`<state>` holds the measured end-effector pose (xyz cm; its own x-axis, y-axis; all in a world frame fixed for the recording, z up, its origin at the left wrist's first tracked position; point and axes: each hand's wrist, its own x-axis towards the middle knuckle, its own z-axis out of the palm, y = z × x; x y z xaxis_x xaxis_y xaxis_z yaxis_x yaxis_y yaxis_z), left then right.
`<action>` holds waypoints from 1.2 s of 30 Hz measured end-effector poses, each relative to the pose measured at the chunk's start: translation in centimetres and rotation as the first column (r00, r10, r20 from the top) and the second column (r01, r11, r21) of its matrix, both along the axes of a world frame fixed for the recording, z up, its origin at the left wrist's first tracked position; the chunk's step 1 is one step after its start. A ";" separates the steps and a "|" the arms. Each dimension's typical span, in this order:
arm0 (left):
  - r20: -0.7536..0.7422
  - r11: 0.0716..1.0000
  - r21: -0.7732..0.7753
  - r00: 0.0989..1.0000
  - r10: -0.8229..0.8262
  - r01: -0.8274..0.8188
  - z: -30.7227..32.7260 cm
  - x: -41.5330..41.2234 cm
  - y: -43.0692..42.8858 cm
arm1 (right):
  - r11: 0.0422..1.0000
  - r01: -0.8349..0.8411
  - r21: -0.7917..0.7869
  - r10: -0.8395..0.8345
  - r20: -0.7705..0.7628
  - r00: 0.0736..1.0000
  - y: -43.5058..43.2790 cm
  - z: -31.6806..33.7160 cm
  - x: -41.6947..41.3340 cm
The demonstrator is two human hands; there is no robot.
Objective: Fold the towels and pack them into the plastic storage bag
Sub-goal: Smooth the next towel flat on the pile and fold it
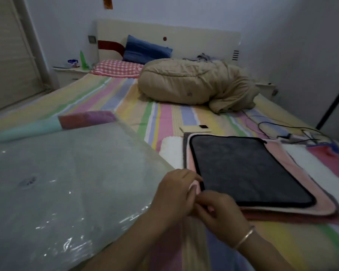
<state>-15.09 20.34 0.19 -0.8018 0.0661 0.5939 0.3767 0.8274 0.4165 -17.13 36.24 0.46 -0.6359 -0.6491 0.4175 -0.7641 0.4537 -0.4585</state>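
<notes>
Hands first: we see the left hand point(174, 194) and right hand point(219, 214) pinching the near corner of the pink towel point(282, 207) under the dark towel point(243, 169). Beside them lies the plastic storage bag point(57, 182) on the striped bed point(164, 118). Farther back sit a tan quilt point(188, 83), pillows and the headboard point(184, 40).
</notes>
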 end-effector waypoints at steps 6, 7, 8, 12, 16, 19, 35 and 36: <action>0.150 0.966 -0.195 0.978 -0.141 0.170 -1.4 -2.7 4.4 | 0.968 0.250 0.017 -0.241 -0.213 0.947 10.4 -1.4 -4.3; 0.154 0.961 -0.226 0.980 -0.126 0.159 -1.6 -2.9 4.5 | 0.960 0.278 0.031 -0.264 -0.224 0.938 11.7 -1.6 -5.0; 0.153 0.960 -0.242 0.983 -0.104 0.139 -1.8 -3.1 4.6 | 0.952 0.303 0.042 -0.286 -0.228 0.931 12.9 -1.9 -5.5; 0.092 0.946 -0.317 0.995 -0.047 0.074 -1.4 -3.6 4.7 | 0.943 0.311 0.116 -0.278 -0.238 0.931 15.9 -2.1 -6.6; 0.042 0.890 -0.454 0.999 -0.024 0.040 -1.1 -4.1 4.6 | 0.949 0.289 0.129 -0.239 -0.307 0.921 16.9 -2.1 -7.2; 0.026 0.853 -0.522 1.000 -0.007 0.019 -1.1 -4.2 4.7 | 0.932 0.362 0.030 -0.328 -0.357 0.875 17.4 -2.2 -7.8; 0.083 0.990 0.142 0.997 0.007 -0.019 1.1 -2.7 2.3 | 0.915 0.368 -0.168 -0.385 -0.083 0.919 21.6 0.2 -5.6; 0.107 0.984 0.175 0.994 0.012 -0.031 0.8 -2.8 2.2 | 0.909 0.372 -0.186 -0.384 -0.029 0.923 21.8 0.0 -5.8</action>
<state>-17.90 22.52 1.04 -0.8603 -0.0501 0.5073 0.3063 0.7447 0.5929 -22.88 58.05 0.50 -0.7876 -0.2789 0.5495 -0.5814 0.6319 -0.5126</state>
